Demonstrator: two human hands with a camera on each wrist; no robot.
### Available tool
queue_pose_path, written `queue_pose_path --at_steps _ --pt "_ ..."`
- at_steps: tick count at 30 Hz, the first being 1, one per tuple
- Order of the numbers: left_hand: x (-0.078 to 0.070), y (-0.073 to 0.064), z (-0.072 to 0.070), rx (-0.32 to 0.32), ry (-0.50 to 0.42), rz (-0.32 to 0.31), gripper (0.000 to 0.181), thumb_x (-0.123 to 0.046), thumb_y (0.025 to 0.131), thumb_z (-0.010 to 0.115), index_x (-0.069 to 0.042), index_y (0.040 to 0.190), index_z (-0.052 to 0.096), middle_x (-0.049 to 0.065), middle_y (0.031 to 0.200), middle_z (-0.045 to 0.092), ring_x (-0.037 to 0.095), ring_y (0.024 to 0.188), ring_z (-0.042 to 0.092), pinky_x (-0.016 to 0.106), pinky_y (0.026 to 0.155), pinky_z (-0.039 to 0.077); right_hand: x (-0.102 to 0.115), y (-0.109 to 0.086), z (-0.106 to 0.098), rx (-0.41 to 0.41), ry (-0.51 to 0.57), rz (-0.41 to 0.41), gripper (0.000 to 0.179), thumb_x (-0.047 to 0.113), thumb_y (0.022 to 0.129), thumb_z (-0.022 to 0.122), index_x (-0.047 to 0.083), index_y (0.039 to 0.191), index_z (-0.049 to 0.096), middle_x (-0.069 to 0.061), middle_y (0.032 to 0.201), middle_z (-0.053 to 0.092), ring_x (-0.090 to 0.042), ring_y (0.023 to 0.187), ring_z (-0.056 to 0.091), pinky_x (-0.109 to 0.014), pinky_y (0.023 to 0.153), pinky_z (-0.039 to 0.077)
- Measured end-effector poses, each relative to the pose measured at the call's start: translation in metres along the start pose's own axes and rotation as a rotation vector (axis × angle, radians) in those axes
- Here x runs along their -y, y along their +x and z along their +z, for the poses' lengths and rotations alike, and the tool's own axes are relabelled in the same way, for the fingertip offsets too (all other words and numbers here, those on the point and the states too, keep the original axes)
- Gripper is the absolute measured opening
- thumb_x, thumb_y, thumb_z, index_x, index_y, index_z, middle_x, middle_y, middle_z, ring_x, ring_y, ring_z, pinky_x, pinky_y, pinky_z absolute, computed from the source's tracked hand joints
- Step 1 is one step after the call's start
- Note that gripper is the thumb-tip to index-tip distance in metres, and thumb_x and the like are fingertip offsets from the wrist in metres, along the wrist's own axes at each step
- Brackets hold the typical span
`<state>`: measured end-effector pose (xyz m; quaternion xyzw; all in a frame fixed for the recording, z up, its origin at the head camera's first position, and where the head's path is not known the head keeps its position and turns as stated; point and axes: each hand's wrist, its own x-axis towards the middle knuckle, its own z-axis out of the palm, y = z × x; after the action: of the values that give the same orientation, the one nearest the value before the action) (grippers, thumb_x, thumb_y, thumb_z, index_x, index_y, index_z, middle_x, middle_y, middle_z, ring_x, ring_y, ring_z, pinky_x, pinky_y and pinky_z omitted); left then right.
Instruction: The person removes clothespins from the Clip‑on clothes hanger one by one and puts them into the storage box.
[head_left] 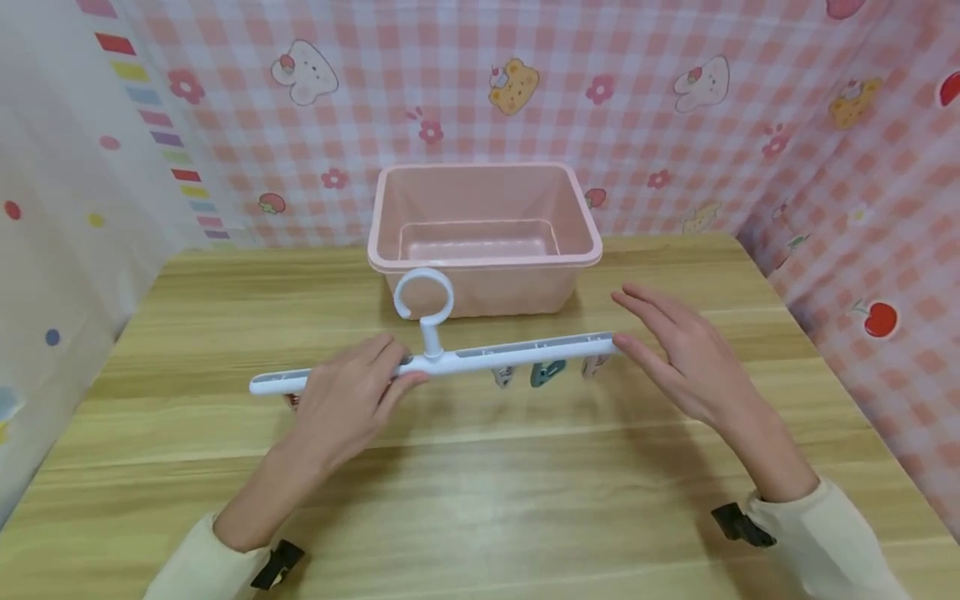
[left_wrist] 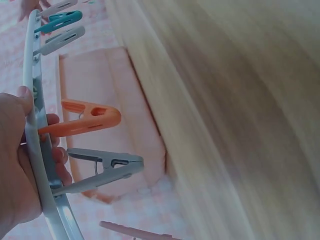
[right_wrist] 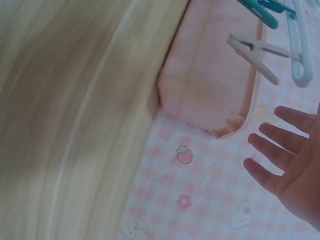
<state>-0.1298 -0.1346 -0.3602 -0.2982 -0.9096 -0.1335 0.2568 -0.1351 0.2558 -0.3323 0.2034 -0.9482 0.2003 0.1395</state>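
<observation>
A white clip hanger with a round hook is held level above the table. My left hand grips its bar just left of the hook, fingers curled round it. Clothespins hang beneath the bar: an orange one and a grey one near the left hand, and a teal one among several on the right half. My right hand is at the bar's right end with fingers extended. In the right wrist view its fingers are spread, below a pale pink clothespin at that end.
Behind the hanger a pink plastic bin stands on the wooden table, against a pink checked cloth wall. Cloth also hangs along both sides of the table.
</observation>
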Motion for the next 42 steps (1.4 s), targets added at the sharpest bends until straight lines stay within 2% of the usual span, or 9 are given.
queue_pose_path --at_steps 6,8,10,13,17,21,23,32,42 --pt "0.004 0.000 -0.012 -0.011 -0.071 -0.067 0.026 -0.042 0.096 0.064 -0.016 0.092 0.061 -0.005 0.074 0.049 0.007 0.059 0.038 0.019 0.050 0.030 0.012 -0.002 -0.002 -0.008 0.216 0.062 0.046 0.026 0.104 0.054 0.022 0.150 0.048 -0.010 0.148 0.055 -0.033 0.135 0.052 -0.060 0.109 0.041" --pt "0.006 0.000 -0.015 -0.009 -0.097 -0.093 0.022 -0.039 0.096 0.066 -0.017 0.095 0.062 -0.006 0.075 0.048 0.007 0.060 0.038 0.019 0.051 0.030 0.017 -0.002 -0.002 0.001 0.322 0.090 0.044 0.024 0.105 0.052 0.021 0.149 0.048 -0.008 0.143 0.059 -0.022 0.130 0.057 -0.045 0.107 0.047" --pt "0.007 0.000 -0.017 -0.014 -0.120 -0.110 0.019 -0.035 0.094 0.069 -0.018 0.097 0.063 -0.007 0.075 0.049 0.007 0.060 0.039 0.020 0.051 0.031 0.022 0.000 0.000 0.008 0.440 0.108 0.042 0.020 0.105 0.053 0.019 0.147 0.050 -0.005 0.136 0.064 -0.011 0.122 0.061 -0.029 0.101 0.051" --pt "0.008 0.001 -0.017 -0.027 -0.163 -0.126 0.016 -0.032 0.094 0.070 -0.018 0.097 0.063 -0.008 0.076 0.051 0.006 0.061 0.041 0.020 0.052 0.033 0.029 0.002 0.003 0.032 0.671 0.108 0.038 0.013 0.105 0.053 0.012 0.143 0.052 -0.004 0.127 0.068 -0.005 0.113 0.065 -0.016 0.093 0.052" --pt "0.007 0.001 -0.018 -0.035 -0.211 -0.152 0.014 -0.030 0.095 0.070 -0.019 0.092 0.062 -0.009 0.076 0.052 0.005 0.061 0.044 0.020 0.051 0.036 0.034 0.008 0.008 0.054 0.890 0.073 0.027 0.004 0.103 0.054 0.004 0.130 0.059 -0.002 0.112 0.072 -0.014 0.101 0.071 -0.024 0.089 0.058" --pt "0.007 0.002 -0.019 -0.039 -0.233 -0.177 0.014 -0.030 0.096 0.069 -0.020 0.089 0.061 -0.009 0.076 0.053 0.005 0.061 0.045 0.020 0.052 0.036 0.038 0.011 0.010 0.063 0.941 0.082 0.013 0.006 0.104 0.053 0.002 0.112 0.062 0.001 0.098 0.072 -0.014 0.088 0.069 -0.025 0.082 0.059" --pt "0.007 0.001 -0.018 -0.044 -0.235 -0.181 0.013 -0.030 0.096 0.069 -0.019 0.091 0.063 -0.009 0.076 0.054 0.006 0.061 0.045 0.020 0.052 0.036 0.040 0.010 0.010 0.071 0.938 0.092 0.013 0.009 0.105 0.051 0.002 0.109 0.061 0.001 0.094 0.070 -0.012 0.083 0.066 -0.025 0.079 0.058" --pt "0.010 0.000 -0.017 -0.070 -0.251 -0.174 0.014 -0.031 0.095 0.070 -0.017 0.095 0.068 -0.007 0.075 0.057 0.006 0.063 0.045 0.020 0.052 0.036 0.042 0.010 0.014 0.091 1.031 0.048 0.019 0.010 0.109 0.041 0.003 0.108 0.058 0.000 0.087 0.058 -0.014 0.074 0.055 -0.027 0.070 0.053" --pt "0.015 0.000 -0.014 -0.062 -0.250 -0.162 0.021 -0.034 0.096 0.068 -0.013 0.097 0.070 -0.004 0.076 0.060 0.011 0.062 0.049 0.021 0.052 0.036 0.039 0.012 0.015 0.159 1.095 0.078 0.021 0.014 0.110 0.037 0.002 0.107 0.055 -0.001 0.083 0.051 -0.014 0.070 0.047 -0.027 0.069 0.045"
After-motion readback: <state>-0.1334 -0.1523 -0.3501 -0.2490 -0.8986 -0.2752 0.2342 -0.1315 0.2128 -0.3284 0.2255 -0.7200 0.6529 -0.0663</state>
